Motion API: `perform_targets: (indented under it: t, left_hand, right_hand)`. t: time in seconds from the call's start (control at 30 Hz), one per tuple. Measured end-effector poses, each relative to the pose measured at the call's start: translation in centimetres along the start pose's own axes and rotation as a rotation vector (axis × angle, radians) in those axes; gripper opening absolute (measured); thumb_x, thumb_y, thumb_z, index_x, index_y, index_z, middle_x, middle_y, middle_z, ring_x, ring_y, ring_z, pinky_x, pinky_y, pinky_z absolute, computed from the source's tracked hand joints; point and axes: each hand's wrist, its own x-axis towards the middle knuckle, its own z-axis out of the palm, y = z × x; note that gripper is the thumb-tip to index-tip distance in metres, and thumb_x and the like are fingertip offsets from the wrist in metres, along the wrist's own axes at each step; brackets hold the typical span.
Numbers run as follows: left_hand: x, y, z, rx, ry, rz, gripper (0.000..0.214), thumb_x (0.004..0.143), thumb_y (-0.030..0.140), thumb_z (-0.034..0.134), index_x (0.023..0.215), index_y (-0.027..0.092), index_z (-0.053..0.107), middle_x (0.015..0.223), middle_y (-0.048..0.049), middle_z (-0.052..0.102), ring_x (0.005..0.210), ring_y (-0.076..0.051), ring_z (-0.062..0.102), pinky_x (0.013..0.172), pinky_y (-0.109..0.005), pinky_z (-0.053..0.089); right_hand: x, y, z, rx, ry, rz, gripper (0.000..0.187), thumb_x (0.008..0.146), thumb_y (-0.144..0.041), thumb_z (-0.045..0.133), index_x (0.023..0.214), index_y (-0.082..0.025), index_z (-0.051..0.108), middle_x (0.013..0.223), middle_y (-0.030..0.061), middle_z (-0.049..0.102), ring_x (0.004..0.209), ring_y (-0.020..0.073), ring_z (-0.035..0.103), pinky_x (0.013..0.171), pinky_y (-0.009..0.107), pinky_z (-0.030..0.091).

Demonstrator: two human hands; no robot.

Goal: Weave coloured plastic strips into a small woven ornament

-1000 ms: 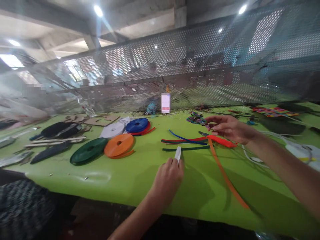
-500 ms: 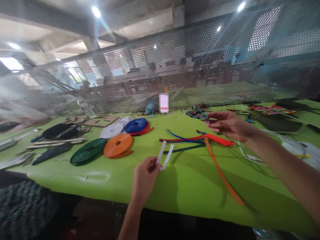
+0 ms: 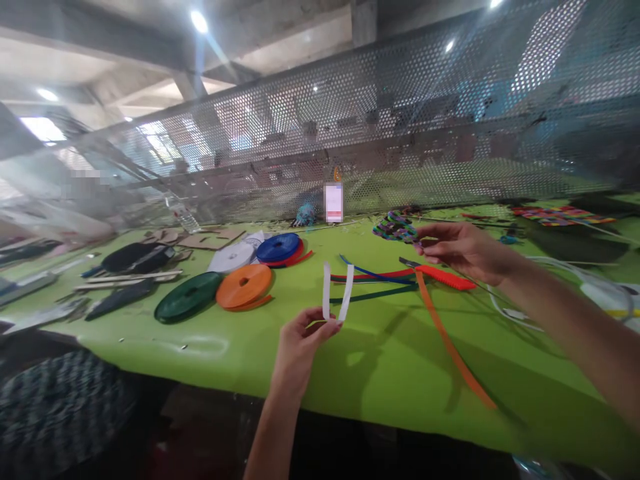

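Observation:
Between the fingertips of my left hand (image 3: 305, 343) is a white strip (image 3: 347, 293) bent into a U, both ends pointing up. My right hand (image 3: 463, 248) pinches the right end of a small woven piece (image 3: 395, 228) in green, purple and black, held over the far part of the table. Below it lies a red-handled cutter (image 3: 445, 277) with its blade to the left. Touching or close by the cutter are an orange strip (image 3: 453, 350), a blue strip (image 3: 370, 273) and a dark green strip (image 3: 375, 293); a red strip lies among them.
Rolls of strip sit left of my hands: green (image 3: 187, 298), orange (image 3: 245, 287), blue (image 3: 278, 248) and white (image 3: 234, 255). A phone (image 3: 334, 202) stands against the perforated metal screen (image 3: 280, 160). A multicoloured woven mat (image 3: 563, 215) and a white cable (image 3: 500, 310) are at right.
My left hand has turned the white strip, so its U now opens straight up. My right hand keeps its hold on the woven piece. The camera view has shifted slightly.

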Motion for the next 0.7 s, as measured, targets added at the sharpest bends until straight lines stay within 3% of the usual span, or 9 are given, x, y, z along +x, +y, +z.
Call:
perform_targets:
  t: [0.37,0.7]
  left_hand:
    - [0.19,-0.85,0.03,-0.003,0.056,-0.030,0.041,0.062,0.037,0.097,0.089,0.011,0.080,0.076,-0.0079,0.077,0.067,-0.018,0.074,0.068,-0.028,0.064]
    - [0.14,-0.89,-0.20,-0.046,0.031,-0.051,0.039,0.069,0.039,0.094,0.093,0.011,0.081,0.085,-0.0099,0.079,0.073,-0.018,0.075,0.074,-0.029,0.065]
  right_hand:
    - [0.02,0.25,0.42,0.028,0.039,0.047,0.030,0.067,-0.012,0.083,0.094,-0.024,0.081,0.088,0.0006,0.076,0.082,0.0135,0.066,0.073,0.024,0.054]
    - [0.07,0.58,0.59,0.013,0.045,0.068,0.029,0.067,-0.013,0.085,0.095,-0.022,0.081,0.085,0.0023,0.077,0.082,0.0148,0.069,0.078,0.025,0.057]
